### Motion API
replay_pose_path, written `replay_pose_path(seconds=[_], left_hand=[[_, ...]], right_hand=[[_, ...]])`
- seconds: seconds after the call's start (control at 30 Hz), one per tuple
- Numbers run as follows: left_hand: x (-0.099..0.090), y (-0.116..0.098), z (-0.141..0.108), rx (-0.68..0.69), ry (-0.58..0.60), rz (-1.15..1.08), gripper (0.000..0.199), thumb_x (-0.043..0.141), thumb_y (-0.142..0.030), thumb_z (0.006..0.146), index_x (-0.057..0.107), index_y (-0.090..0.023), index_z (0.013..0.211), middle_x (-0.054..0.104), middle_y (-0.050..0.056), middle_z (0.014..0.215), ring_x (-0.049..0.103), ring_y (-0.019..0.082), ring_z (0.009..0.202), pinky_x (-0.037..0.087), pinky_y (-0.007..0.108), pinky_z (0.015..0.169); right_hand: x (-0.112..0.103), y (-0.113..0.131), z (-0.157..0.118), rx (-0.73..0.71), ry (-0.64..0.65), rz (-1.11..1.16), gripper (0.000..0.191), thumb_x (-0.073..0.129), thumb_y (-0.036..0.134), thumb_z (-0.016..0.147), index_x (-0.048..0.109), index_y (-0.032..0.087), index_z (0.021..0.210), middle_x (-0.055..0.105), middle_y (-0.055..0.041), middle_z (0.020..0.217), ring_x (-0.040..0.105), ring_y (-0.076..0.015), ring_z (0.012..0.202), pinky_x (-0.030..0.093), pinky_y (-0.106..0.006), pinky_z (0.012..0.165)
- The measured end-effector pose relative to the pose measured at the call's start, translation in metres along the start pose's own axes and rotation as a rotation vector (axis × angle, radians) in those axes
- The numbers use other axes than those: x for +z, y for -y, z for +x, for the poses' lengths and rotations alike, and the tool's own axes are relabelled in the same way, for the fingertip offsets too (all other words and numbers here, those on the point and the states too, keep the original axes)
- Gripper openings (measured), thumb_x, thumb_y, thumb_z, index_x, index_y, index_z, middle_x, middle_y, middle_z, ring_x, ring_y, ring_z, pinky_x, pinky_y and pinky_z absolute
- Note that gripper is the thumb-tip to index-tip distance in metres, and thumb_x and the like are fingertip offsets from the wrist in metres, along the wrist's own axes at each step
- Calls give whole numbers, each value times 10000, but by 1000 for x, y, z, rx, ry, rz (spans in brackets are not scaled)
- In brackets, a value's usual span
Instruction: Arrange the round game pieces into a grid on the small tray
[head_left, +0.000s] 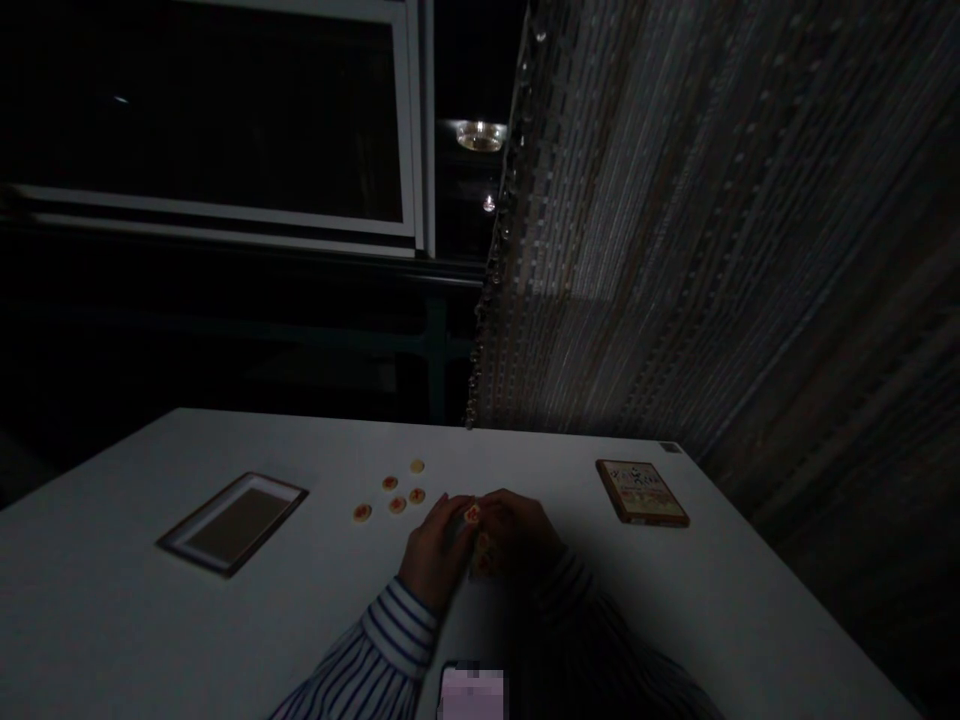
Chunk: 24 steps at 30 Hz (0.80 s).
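Observation:
My left hand and my right hand meet over the white table, fingers bent and closed around a round Chinese chess piece with a red character. More red-marked pieces show just below it, between my palms; shadow hides how many there are and most of my right fingers. Left of my hands, several loose Chinese chess pieces lie flat on the table, most showing red marks. One paler disc lies farthest back among them.
An open shallow box part rests on the table's left side. A flat printed box lies at the right. Near me is a phone-like object, its screen blurred. A string curtain hangs behind the white table; the room is dark.

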<state>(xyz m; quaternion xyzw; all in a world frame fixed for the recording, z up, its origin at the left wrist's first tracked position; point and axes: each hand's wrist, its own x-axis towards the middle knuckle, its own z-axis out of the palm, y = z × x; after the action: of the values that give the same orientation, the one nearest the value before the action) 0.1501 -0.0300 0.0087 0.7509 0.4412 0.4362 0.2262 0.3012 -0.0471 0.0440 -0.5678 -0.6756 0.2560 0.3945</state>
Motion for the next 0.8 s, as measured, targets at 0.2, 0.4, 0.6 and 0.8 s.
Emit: replay_pose_path(seconds=[0.2,0.4,0.6,0.8], left_hand=[[1,-9,-1,-149,-61,-199,326,592,-330,708,583,-192,1003,665,60,1000,621,193,925,496,336,846],[-1,-14,-1,-367,-59,-515,252,619,-327,654,657,-149,828,710,66,826,656,189,794,526,299,766],[-2,-16,0,-435,-76,-561,221,658,-325,605,697,-158,743,717,50,777,654,198,779,521,299,764],[1,-10,-2,-398,-60,-575,227,659,-326,620,699,-160,770,714,51,821,646,188,820,499,290,804]], right_hand=[[-4,-4,0,-11,-16,105,140,530,275,745,607,177,810,677,-18,741,628,-129,677,493,-232,621],[-6,-5,1,-2,30,97,179,532,280,734,620,171,845,684,-41,781,633,-148,712,496,-252,651],[-4,-1,-2,0,37,24,203,557,347,732,619,189,844,685,-30,768,632,-146,699,492,-250,634],[-1,1,-2,-17,5,-50,144,566,312,745,620,191,801,679,-16,736,625,-131,681,471,-219,613]])
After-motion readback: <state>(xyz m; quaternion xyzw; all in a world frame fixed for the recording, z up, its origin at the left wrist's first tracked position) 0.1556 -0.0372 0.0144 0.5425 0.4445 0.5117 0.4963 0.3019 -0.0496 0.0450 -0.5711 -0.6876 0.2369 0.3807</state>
